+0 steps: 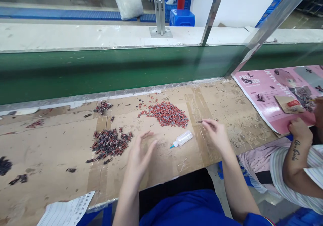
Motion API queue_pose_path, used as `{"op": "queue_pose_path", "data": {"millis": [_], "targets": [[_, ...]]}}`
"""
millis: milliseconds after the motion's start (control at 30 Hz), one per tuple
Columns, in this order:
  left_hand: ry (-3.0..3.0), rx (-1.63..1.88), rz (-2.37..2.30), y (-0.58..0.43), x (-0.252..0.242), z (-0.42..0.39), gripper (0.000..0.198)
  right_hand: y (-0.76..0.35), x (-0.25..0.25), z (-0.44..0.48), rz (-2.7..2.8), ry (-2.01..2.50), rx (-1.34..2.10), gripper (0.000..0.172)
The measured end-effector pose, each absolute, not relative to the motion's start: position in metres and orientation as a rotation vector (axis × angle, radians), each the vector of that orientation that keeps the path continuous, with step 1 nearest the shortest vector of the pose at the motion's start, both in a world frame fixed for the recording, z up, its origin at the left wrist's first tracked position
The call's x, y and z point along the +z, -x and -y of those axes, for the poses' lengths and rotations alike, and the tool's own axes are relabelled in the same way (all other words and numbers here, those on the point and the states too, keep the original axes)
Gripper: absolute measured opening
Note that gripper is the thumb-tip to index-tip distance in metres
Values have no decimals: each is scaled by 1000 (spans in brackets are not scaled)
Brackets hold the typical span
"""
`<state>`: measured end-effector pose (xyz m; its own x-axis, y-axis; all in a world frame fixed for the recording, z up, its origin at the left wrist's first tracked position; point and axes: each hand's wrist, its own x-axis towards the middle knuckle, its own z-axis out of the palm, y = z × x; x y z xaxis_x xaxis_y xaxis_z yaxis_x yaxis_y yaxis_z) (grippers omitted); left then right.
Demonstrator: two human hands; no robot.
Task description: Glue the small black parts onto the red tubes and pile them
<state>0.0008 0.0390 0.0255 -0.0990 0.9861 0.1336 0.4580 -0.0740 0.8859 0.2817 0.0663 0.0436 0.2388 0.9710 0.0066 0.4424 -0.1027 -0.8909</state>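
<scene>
My left hand (pixel 141 153) hovers over the cardboard-covered table with thumb and fingers apart, holding nothing. To its left lies a heap of small dark parts with red bits (pixel 111 143). My right hand (pixel 214 131) pinches a small dark part (pixel 199 121) between thumb and fingertips; its exact kind is too small to tell. Left of that hand spreads a pile of small red and dark pieces (pixel 168 114). Between my hands a clear squeeze bottle (pixel 183 138) with a blue-green tip lies on its side.
A green conveyor belt (pixel 101 72) runs behind the cardboard (pixel 161 162). Metal posts (pixel 159 10) stand beyond. On the right, a co-worker's hands (pixel 300 130) are over a pink poster (pixel 262 101). Lined paper (pixel 67 211) hangs over the front left edge; black parts (pixel 5 166) lie far left.
</scene>
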Motion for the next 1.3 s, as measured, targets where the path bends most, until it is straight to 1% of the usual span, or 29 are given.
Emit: {"op": "queue_pose_path", "data": {"millis": [67,100,167,267,333,400,467,567,600,667,733,800,967,1067,1167,1300], "targets": [[-1725,982,-1675,22,22,-37,32,-301,42,-64,1285,1814,580,44],[-1786,910,-1713,30,20,-35,30,-304,42,-63,1271,1829,537,47],[-1889,807,-1760,41,16,-28,27,-302,41,-59,1251,1772,622,51],[-2040,743,-1803,42,9,-16,24,-282,38,-55,1201,1605,987,52],[-2131,734,-1834,40,4,-10,23,-269,35,-52,1154,1572,1125,53],[-2184,757,-1829,40,-1,-7,25,-258,31,-49,1158,1622,1092,52],[-2216,799,-1766,39,-5,-7,28,-253,29,-46,1278,1684,996,49],[-2262,875,-1695,35,-8,-11,30,-249,31,-44,1600,1670,945,57],[-2272,910,-1688,32,-8,-12,30,-248,32,-45,1700,1638,950,56],[-2276,989,-1684,26,-8,-16,28,-247,36,-46,1829,1570,962,42],[-2265,1053,-1686,19,-8,-19,25,-245,38,-49,1843,1535,987,28],[-2251,1085,-1688,15,-8,-21,24,-242,40,-51,1717,1522,1053,25],[-2274,993,-1495,7,-7,-25,21,-230,38,-53,1057,1320,1220,35],[-2297,959,-1443,1,-7,-26,18,-219,35,-54,747,1240,1306,37],[-2288,1028,-1489,-3,-7,-26,16,-206,33,-51,690,1293,1340,34],[-2244,1073,-1523,-3,-4,-25,17,-188,30,-44,802,1328,1255,29]]}}
